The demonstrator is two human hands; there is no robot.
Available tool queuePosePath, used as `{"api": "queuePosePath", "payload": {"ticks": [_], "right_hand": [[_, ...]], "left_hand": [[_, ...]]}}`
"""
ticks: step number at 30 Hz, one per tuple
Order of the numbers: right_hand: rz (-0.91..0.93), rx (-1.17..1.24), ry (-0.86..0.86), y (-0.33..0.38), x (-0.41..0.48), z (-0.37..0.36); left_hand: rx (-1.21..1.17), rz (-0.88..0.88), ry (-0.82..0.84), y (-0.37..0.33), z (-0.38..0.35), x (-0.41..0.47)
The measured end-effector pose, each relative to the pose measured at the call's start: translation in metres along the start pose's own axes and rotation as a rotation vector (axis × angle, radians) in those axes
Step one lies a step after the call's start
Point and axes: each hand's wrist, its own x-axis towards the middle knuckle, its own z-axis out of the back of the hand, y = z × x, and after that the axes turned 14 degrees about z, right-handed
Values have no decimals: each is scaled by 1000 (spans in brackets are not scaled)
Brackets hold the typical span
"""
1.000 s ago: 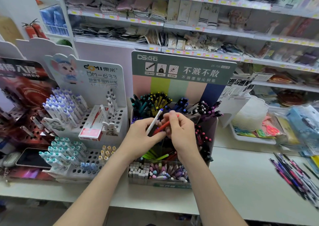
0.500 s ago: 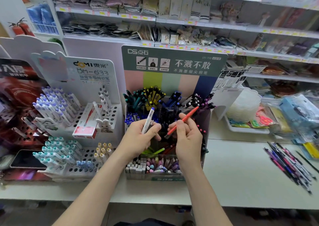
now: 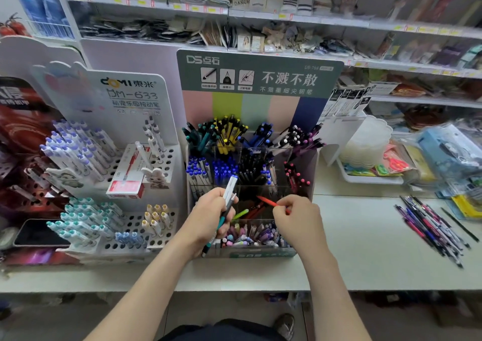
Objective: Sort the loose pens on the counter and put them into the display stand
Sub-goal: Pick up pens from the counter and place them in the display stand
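Two hands hover over the near compartments of the display stand (image 3: 257,108), which sits mid-counter (image 3: 365,257). The left hand (image 3: 208,217) grips a small bunch of pens in its curled fingers: a white pen (image 3: 231,185) sticks up toward the far side, and a dark and teal pen (image 3: 221,223) pokes out below toward the near edge. The right hand (image 3: 297,219) pinches a red pen (image 3: 270,203) between thumb and fingers, its free end pointing left over a compartment holding red and green pens. The stand's far rows hold teal, yellow, blue, black and purple pens. A heap of loose pens (image 3: 430,226) lies on the counter well to the right. A white perforated stand (image 3: 135,93) with blue- and teal-capped pens sits just left of the display stand.
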Motion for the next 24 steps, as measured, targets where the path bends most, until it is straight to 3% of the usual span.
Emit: {"api": "queuePosePath", "payload": {"ticks": [4,8,12,18,21,24], "right_hand": [[78,-18,113,-1,10,-24],[31,98,-87,2,10,-40],[45,146,-51,5,3,-47],[40,125,-282,18,-15,-41],[67,278,-291,27,-16,-34],[137,557,-168,45,-18,-24]], "left_hand": [[-24,-54,65,4,0,-3],[-36,-158,102,9,6,-9],[-6,-211,49,11,7,-13],[-46,-216,-9,9,6,-16],[-79,-229,-14,5,4,-16],[-110,-226,41,3,4,-17]]}}
